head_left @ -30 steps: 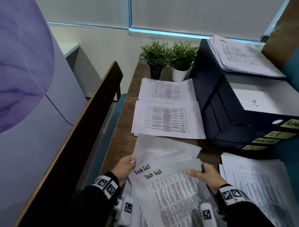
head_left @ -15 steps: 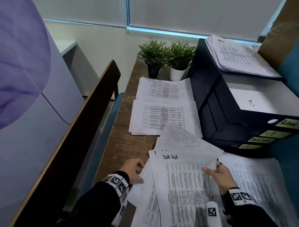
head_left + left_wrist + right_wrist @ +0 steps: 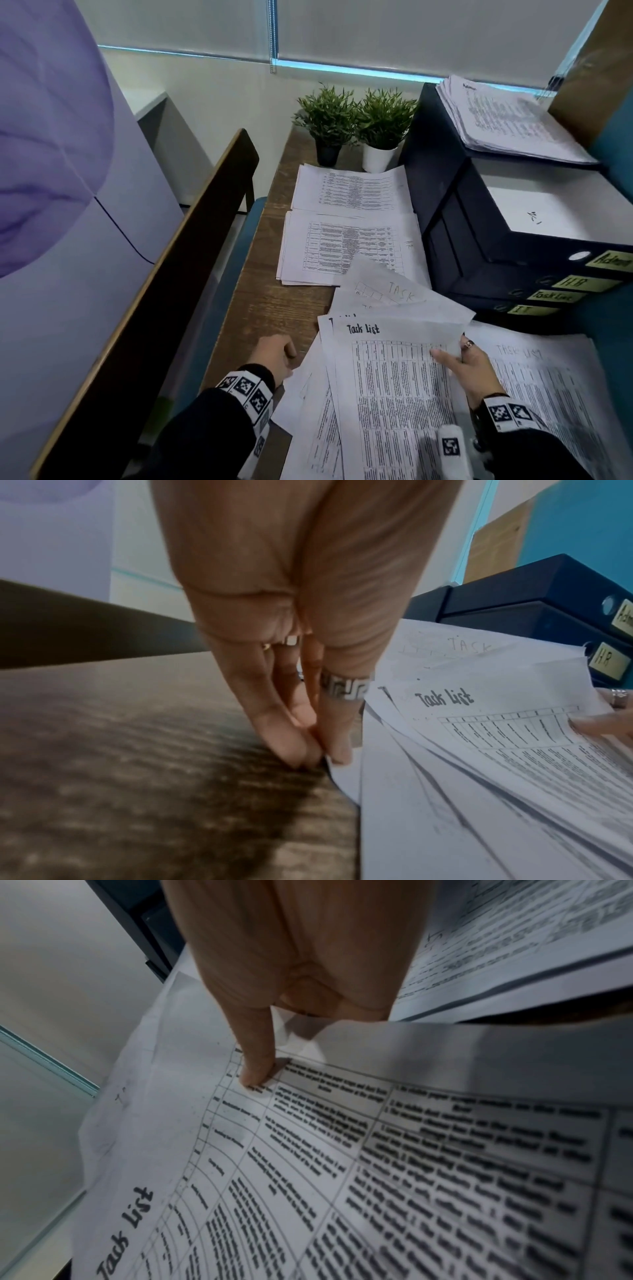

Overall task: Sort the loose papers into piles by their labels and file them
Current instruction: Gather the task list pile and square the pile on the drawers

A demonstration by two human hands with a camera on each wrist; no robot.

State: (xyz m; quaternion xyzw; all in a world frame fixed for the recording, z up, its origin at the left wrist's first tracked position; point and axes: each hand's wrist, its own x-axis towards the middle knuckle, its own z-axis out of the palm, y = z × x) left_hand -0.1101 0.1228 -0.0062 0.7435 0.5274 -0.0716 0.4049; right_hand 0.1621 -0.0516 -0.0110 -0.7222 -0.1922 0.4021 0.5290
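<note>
The right hand point(image 3: 291, 969) pinches the edge of a printed sheet point(image 3: 342, 1164), thumb point(image 3: 257, 1066) pressed on its table grid. "Task List" is handwritten beyond the thumb. More printed papers point(image 3: 514, 934) lie behind the hand, under the lifted sheet.

You see white papers point(image 3: 394, 394) printed with black tables, navy binders point(image 3: 479, 274) bearing yellow labels point(image 3: 582, 283), and a brown wood-grain tabletop point(image 3: 274, 301).

wooden desk point(image 3: 263, 301) | on it: paper piles point(image 3: 349, 253), two potted plants point(image 3: 329, 123), stacked binders point(image 3: 479, 274)
</note>
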